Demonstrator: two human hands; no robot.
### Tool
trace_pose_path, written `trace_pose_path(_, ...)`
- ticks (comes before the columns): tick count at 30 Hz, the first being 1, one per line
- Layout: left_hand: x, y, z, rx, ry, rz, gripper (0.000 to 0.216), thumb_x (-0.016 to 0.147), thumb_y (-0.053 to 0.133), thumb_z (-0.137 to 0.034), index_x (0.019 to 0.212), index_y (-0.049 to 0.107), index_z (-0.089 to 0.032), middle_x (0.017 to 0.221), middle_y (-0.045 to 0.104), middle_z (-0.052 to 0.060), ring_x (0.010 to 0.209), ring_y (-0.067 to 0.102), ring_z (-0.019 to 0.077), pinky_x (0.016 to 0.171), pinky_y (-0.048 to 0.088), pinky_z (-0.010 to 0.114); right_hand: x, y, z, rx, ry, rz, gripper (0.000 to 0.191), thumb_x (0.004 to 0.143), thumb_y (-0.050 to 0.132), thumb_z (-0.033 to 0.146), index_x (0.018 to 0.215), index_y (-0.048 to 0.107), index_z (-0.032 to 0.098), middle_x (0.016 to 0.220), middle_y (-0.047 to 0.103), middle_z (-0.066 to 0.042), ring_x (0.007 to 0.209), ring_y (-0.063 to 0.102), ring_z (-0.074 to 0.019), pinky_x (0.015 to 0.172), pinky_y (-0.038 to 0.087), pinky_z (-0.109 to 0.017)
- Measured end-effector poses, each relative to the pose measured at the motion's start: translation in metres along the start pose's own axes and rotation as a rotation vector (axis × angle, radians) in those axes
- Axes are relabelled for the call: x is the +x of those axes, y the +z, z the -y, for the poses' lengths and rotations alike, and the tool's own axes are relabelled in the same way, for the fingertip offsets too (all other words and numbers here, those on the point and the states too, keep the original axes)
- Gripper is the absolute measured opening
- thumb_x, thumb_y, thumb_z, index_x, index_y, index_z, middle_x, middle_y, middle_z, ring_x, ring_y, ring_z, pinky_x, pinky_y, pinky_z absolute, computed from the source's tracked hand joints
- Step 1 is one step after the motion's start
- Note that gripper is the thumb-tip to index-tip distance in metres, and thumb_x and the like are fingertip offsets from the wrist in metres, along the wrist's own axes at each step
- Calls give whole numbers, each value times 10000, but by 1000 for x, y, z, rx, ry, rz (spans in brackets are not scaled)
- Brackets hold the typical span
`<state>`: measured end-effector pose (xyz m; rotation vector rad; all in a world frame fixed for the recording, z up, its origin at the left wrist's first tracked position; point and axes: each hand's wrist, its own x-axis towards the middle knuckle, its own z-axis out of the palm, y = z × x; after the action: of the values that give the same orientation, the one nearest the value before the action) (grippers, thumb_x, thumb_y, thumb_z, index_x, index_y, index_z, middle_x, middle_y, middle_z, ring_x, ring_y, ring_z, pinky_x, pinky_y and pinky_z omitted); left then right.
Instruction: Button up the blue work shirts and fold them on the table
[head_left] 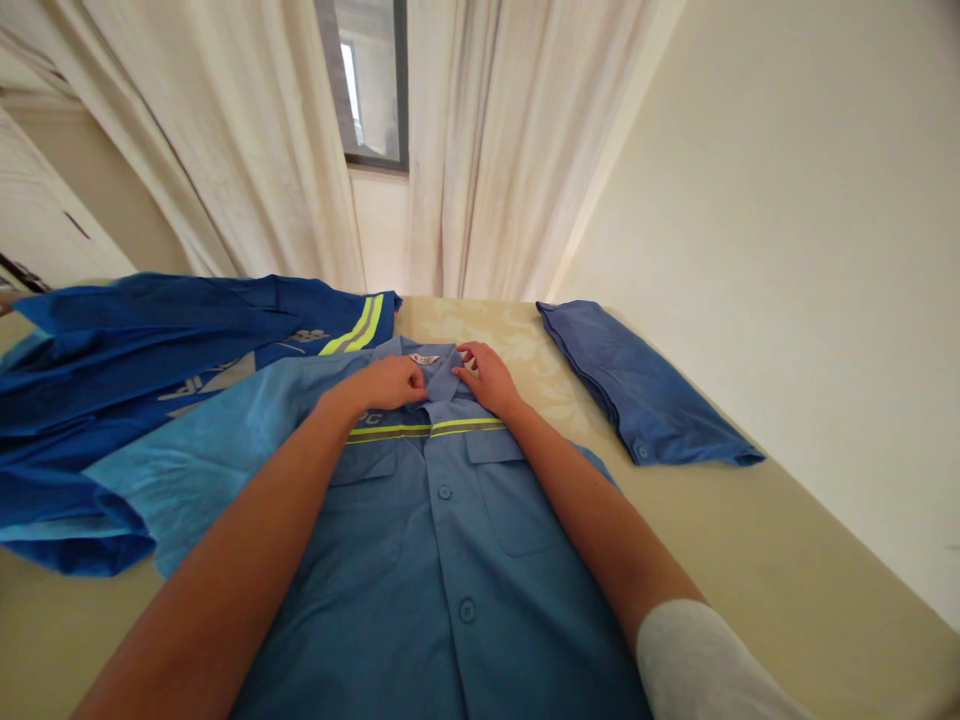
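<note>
A blue work shirt [390, 560] lies front side up before me, with buttons down its middle, two chest pockets and a yellow-and-grey reflective stripe. My left hand [390, 382] is closed on the left side of its collar, fingertips curled under. On the collar's right side, my right hand [487, 380] has thumb and fingers bent around the fabric edge. Between the hands, a white label [424, 358] shows inside the neck. The shirt's lighter blue sleeve [217, 440] spreads to the left; the right sleeve is mostly hidden behind my forearm.
Darker blue garments [187, 320] with reflective strips lie heaped at the left, partly under the shirt sleeve. A folded blue garment [652, 390] rests on the right of the patterned beige surface [780, 560]. Curtains [517, 130] hang behind, and a white wall [810, 250] borders the right.
</note>
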<state>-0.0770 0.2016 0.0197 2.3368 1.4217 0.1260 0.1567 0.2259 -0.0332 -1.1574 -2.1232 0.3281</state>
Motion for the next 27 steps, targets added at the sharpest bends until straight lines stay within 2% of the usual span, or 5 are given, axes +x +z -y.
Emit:
trace_pose_path(3, -2, -9, 5, -35, 23, 13, 329, 873, 603, -460, 685, 724, -218, 667, 706, 24, 653, 622, 201, 632, 412, 294, 1, -3, 9, -96, 10, -2, 191, 990, 666, 322, 1132, 668, 195, 1041, 669, -70, 1004, 589, -228, 956, 455, -346)
trace_pose_path(10, 1, -7, 37, 154, -294, -586, 405, 959, 460, -296, 1220, 713, -117, 1197, 738, 203, 1108, 665, 333, 952, 482, 415, 1, 0, 28, -236, 126, 136, 266, 977, 687, 403, 1151, 714, 203, 1204, 642, -126, 1118, 600, -261, 1012, 450, -379)
trace_pose_path(18, 3, -5, 54, -95, -239, -383, 254, 830, 622, -448, 719, 631, -220, 753, 685, 44, 740, 634, 240, 665, 433, 312, 8, 4, 16, 301, 552, 30, 735, 782, 868, 369, 1408, 532, 180, 1107, 739, -78, 983, 705, -222, 907, 550, -360)
trace_pose_path(23, 6, -12, 35, -238, -143, -558, 287, 851, 577, -501, 774, 590, -224, 802, 661, 24, 776, 610, 218, 695, 444, 305, 15, 0, 11, 744, 646, 149, 352, 761, 837, 288, 1074, 741, 157, 933, 786, -51, 872, 742, -230, 797, 598, -329)
trace_pose_path(27, 24, -9, 20, -532, -155, -549, 349, 907, 535, -517, 960, 639, -189, 901, 714, 56, 823, 648, 216, 748, 505, 313, 21, -13, -2, 619, 549, 22, 210, 797, 790, 276, 970, 766, 159, 869, 779, -27, 803, 723, -204, 737, 576, -302)
